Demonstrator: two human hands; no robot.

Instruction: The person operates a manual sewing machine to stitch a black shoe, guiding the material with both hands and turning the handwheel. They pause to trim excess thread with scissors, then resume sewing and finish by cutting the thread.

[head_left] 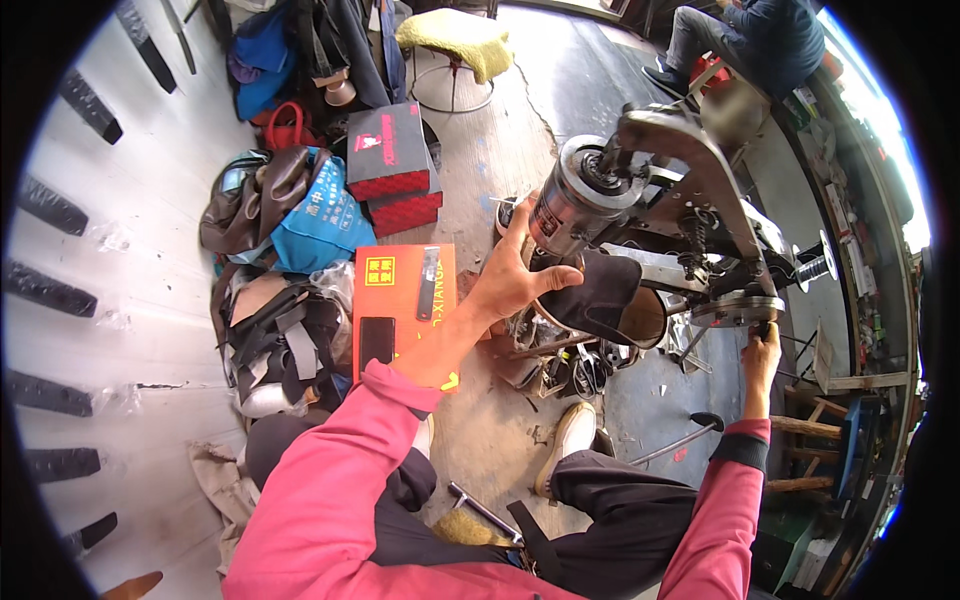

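Our left hand (507, 277) spreads wide at the dark shoe (605, 295), right of centre beneath the machine (690, 150), grip unclear; our right hand (761, 358) pinches the wheel (735, 312). Soft, light-looking upper: we'd cradle its sides!

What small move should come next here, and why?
Probably a slight turn of the round wheel with the right hand, since that hand is at its rim and the left hand is against the dark shoe at the machine.
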